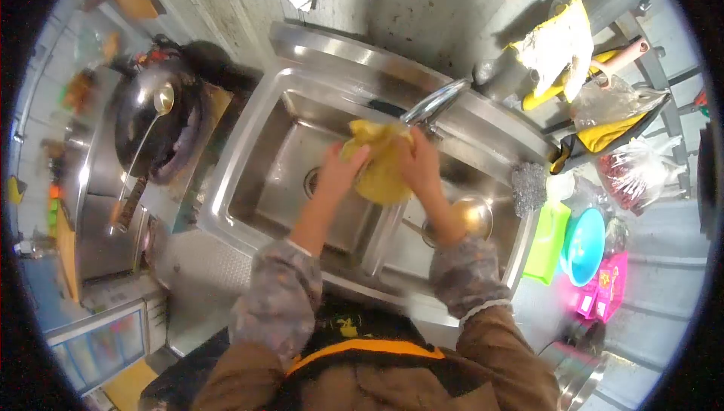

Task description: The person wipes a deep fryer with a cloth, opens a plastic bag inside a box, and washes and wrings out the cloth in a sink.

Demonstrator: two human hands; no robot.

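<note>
A yellow cloth [382, 177] hangs bunched between my two hands, over the divider of the steel double sink [260, 177]. My left hand [343, 168] grips its left side, fingers closed on the fabric. On the other side my right hand [417, 164] pinches the cloth's upper right part, just below the faucet [439, 102]. Whether water is running cannot be made out. In the right basin, partly behind my right forearm, lies a round shiny metal bowl or lid [475, 217].
Left of the sink, a wok [175, 136] holds a ladle [164, 99]. A steel-wool scrubber [529, 188] sits on the right rim. Beyond it are a green container [548, 241], a turquoise bowl [585, 246] and a pink basket [612, 286]. Bags and a cloth hang at the upper right.
</note>
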